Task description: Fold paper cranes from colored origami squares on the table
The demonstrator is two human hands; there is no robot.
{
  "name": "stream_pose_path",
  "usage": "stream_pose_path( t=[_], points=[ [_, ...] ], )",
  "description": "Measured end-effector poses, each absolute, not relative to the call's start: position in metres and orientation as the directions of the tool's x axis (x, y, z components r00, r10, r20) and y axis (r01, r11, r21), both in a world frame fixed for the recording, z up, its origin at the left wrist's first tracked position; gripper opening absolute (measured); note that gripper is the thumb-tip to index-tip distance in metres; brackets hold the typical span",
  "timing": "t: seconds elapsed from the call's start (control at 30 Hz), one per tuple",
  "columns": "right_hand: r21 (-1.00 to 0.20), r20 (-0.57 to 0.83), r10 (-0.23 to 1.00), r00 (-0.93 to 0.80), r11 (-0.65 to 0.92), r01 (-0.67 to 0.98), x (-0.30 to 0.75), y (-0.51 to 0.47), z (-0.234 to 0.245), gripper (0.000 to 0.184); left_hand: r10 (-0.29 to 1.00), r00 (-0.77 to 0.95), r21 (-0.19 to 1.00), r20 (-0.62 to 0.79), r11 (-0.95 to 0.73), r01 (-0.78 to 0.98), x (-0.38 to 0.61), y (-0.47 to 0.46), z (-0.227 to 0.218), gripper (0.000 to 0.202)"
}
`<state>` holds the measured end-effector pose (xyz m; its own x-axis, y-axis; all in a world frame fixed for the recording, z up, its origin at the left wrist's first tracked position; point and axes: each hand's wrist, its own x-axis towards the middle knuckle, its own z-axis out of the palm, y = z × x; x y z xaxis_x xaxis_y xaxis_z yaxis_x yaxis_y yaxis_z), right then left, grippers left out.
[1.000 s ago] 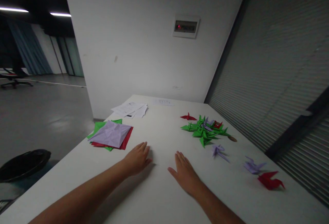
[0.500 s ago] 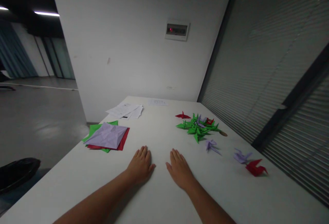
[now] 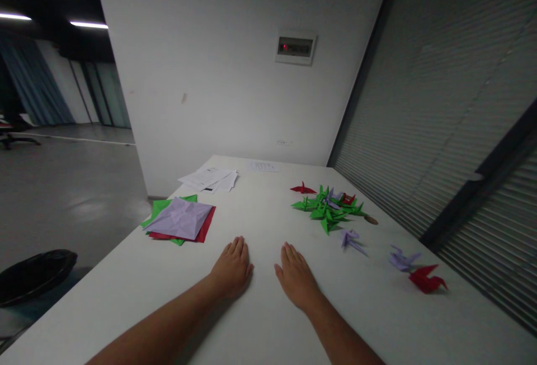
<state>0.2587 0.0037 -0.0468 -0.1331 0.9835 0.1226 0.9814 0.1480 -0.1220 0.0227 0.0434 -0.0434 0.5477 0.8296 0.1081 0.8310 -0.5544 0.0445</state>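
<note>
Palm down on the white table (image 3: 264,309), my left hand (image 3: 232,265) lies flat and holds nothing. My right hand (image 3: 297,274) rests flat beside it, a short gap between the two, also holding nothing. Left of my left hand is a stack of creased paper sheets (image 3: 180,218), purple on top with red and green beneath. To the right of my right hand stand a purple paper crane (image 3: 351,240), another purple crane (image 3: 403,257) and a red paper crane (image 3: 427,279). Behind them is a pile of mostly green paper cranes (image 3: 327,208).
Printed white papers (image 3: 210,179) lie at the back left, and a single sheet (image 3: 263,166) lies by the wall. A red crane (image 3: 302,188) sits behind the pile. Window blinds (image 3: 453,130) border the right side. A black-lined bin (image 3: 37,275) stands left of the table.
The view has shifted slightly, so the surroundings appear a little farther right. Both hands remain flat in the same places on the table.
</note>
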Motion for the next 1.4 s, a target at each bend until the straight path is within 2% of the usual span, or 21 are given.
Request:
stream_pose_path(
  t=[0.17, 0.5, 0.77, 0.9, 1.07, 1.13, 1.27, 1.4],
  points=[
    [-0.110, 0.133, 0.981, -0.140, 0.155, 0.982, 0.259, 0.005, -0.049, 0.066, 0.825, 0.547, 0.064, 0.140, -0.559, 0.827, 0.022, 0.044, -0.048, 0.063],
    [-0.119, 0.100, 0.987, -0.129, 0.141, 0.983, 0.259, 0.005, -0.045, 0.067, 0.836, 0.542, 0.063, 0.087, -0.548, 0.834, 0.023, 0.042, -0.038, 0.065],
    [-0.139, 0.123, 0.982, -0.140, 0.157, 0.978, 0.258, 0.004, -0.044, 0.066, 0.823, 0.551, 0.092, 0.137, -0.565, 0.820, 0.022, 0.045, -0.048, 0.064],
    [-0.211, 0.147, 0.980, -0.131, 0.161, 0.964, 0.264, 0.008, -0.046, 0.062, 0.832, 0.539, 0.107, 0.131, -0.552, 0.827, 0.021, 0.046, -0.050, 0.063],
    [-0.433, 0.149, 0.986, -0.076, 0.134, 0.892, 0.279, 0.014, -0.045, 0.055, 0.818, 0.559, 0.132, 0.131, -0.574, 0.808, 0.018, 0.048, -0.046, 0.058],
    [-0.488, 0.158, 0.985, -0.068, 0.138, 0.862, 0.283, 0.015, -0.045, 0.053, 0.817, 0.562, 0.128, 0.129, -0.576, 0.807, 0.017, 0.049, -0.046, 0.057],
    [-0.489, 0.189, 0.980, -0.068, 0.154, 0.859, 0.283, 0.016, -0.047, 0.049, 0.819, 0.558, 0.118, 0.133, -0.572, 0.812, 0.018, 0.049, -0.049, 0.056],
    [-0.477, 0.188, 0.979, -0.076, 0.159, 0.865, 0.283, 0.016, -0.047, 0.044, 0.802, 0.571, 0.180, 0.175, -0.596, 0.783, 0.015, 0.053, -0.047, 0.048]
  ],
)
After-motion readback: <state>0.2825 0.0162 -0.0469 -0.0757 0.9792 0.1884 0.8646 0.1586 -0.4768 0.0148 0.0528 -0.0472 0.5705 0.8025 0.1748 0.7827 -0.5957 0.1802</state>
